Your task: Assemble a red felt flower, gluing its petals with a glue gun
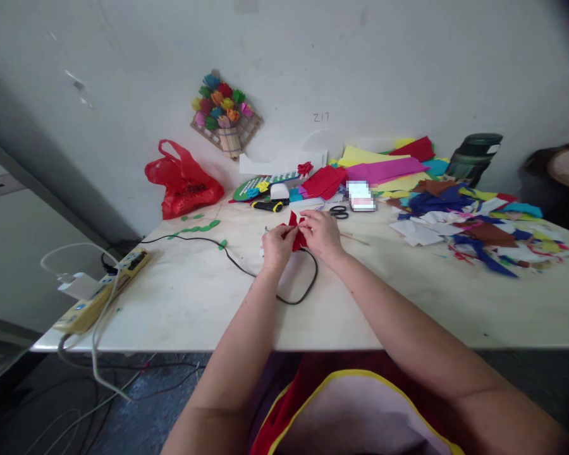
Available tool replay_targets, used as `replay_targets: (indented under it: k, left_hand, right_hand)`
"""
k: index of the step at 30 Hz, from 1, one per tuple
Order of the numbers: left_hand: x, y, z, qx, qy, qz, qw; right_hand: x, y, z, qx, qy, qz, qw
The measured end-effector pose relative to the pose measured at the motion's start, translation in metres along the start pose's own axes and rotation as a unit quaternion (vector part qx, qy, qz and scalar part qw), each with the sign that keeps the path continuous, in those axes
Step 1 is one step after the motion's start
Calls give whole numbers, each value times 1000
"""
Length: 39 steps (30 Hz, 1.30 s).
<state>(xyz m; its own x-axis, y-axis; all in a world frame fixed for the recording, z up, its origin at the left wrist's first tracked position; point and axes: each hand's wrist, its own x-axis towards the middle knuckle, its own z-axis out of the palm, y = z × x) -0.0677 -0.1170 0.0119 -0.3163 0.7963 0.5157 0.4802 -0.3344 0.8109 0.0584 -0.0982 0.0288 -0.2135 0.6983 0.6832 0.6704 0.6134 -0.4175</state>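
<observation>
Both of my hands meet over the middle of the white table (180,309), pinching a small folded piece of red paper (296,232) between them. My left hand (277,245) grips its left side with closed fingers. My right hand (320,232) holds the right side, fingers curled over the paper. A black cable (246,270) loops on the table just under my hands. Much of the red paper is hidden by my fingers.
Black scissors (339,212), a yellow-black tool (268,206) and stacked coloured sheets (384,169) lie behind my hands. Paper scraps (474,227) cover the right side. A red plastic bag (183,182), green paper leaves (196,226) and a power strip (102,292) sit left. A dark bottle (474,157) stands far right.
</observation>
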Motion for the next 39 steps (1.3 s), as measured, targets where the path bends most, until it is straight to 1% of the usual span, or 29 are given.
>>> replay_targets:
  k: [7, 12, 16, 19, 22, 25, 27, 30, 33, 36, 39]
  left_hand:
    - [-1, 3, -1, -9, 1, 1, 1000]
    - [-1, 4, -1, 8, -4, 1, 1000]
    - [-1, 5, -2, 22, -6, 12, 1000]
    - [-2, 7, -1, 14, -1, 12, 1000]
    - [-2, 5, 0, -11, 5, -4, 1000]
    - [1, -1, 1, -63, 21, -44, 997]
    - [3, -5, 1, -117, 29, -82, 989]
    - [6, -7, 1, -217, 34, -138, 966]
    - [6, -5, 1, -293, 32, -185, 937]
    - [5, -2, 0, -318, 33, -211, 924]
    - [4, 0, 0, -328, 37, -217, 919]
  right_hand:
    - [1, 0, 0, 9, 12, -1, 1000]
    - [1, 0, 2, 12, 20, 1, 1000]
    - [-2, -5, 7, 4, 39, 11, 999]
    - [-4, -9, 10, 9, 64, 25, 998]
    - [-2, -9, 8, 36, 123, 46, 991]
    - [2, 0, 5, 88, 183, 79, 976]
    - [5, 10, 3, 137, 195, 108, 965]
    - [8, 22, 1, 231, 186, 193, 935]
    - [9, 26, -1, 320, 168, 281, 889]
    - [10, 22, -5, 381, 169, 319, 851]
    - [9, 16, -9, 413, 154, 328, 836]
